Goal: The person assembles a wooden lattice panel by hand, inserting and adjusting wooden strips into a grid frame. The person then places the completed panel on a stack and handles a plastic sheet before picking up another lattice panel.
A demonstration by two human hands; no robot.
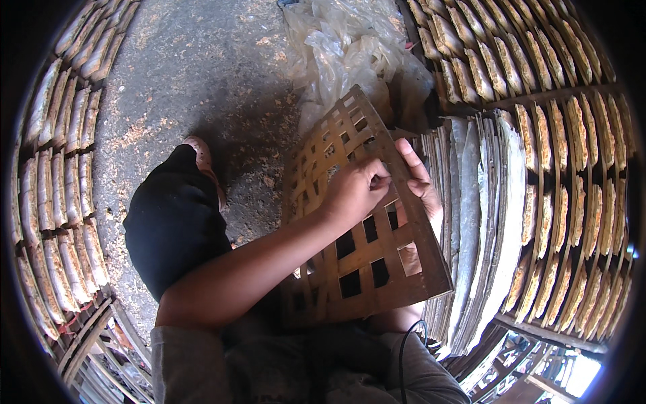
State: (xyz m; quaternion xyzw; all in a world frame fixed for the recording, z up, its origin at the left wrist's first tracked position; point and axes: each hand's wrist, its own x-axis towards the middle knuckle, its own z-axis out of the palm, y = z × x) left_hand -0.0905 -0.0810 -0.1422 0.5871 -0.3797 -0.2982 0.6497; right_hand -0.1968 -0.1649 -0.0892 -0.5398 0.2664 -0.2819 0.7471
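A brown woven lattice panel [404,286] with square openings is tilted up in front of my body. My right hand [422,185] grips its right edge, with the fingers showing past the border and the palm partly hidden behind the panel. Reaching across from the left, my left hand [356,186] rests against the panel's face near that same edge. Its fingers are curled in and pinched together, and whatever is between them is too small to make out.
Beside the panel on the right stands a stack of thin sheets [471,229]. Racks with rows of pale, orange-edged slabs rise at the right [575,202] and left [57,188]. Crumpled clear plastic [336,60] lies ahead on the grey, crumb-strewn floor [161,87].
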